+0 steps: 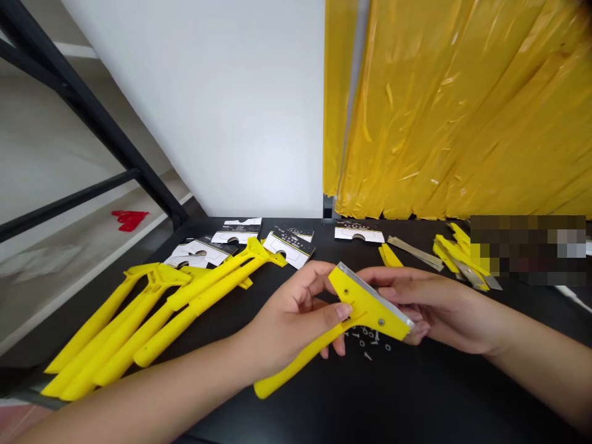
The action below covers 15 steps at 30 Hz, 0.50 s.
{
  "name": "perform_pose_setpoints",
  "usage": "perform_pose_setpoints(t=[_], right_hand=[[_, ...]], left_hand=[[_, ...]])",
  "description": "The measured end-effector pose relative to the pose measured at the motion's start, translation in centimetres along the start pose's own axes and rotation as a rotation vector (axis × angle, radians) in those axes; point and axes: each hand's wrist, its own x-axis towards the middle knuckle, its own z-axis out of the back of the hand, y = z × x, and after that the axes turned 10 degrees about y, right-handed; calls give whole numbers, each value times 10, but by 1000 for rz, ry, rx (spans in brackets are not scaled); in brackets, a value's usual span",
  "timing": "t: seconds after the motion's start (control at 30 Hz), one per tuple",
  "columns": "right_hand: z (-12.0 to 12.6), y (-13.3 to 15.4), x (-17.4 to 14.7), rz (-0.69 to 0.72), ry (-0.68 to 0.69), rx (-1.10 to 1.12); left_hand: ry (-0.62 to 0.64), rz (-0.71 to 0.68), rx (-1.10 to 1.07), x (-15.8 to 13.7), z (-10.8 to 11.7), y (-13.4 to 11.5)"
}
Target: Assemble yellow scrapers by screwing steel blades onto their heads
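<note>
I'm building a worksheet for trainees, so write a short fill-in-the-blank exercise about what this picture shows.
1. The left hand has its ____ across the yellow face of the scraper.
2. Small metal fasteners lie on a table coloured ____.
3. The red object lies toward the picture's ____ edge.

Missing words: thumb; black; left.

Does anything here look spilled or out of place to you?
Perhaps the small screws and ring-shaped pieces: they lie loose and scattered on the black table below the yellow scraper, uncontained, so they look spilled.
</note>
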Motion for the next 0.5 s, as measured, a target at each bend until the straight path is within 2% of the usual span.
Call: perform_pose_setpoints(t=[0.17,0.33,0.5], right_hand=[[0,0,-2,-20,-36,-51],[-2,3,-4,16,-62,-252],[-3,3,-5,-1,-62,-177]], left_hand=[[9,-2,6,0,0,1],[26,5,-21,0,-1,2],[90,28,-108,1,3,5]])
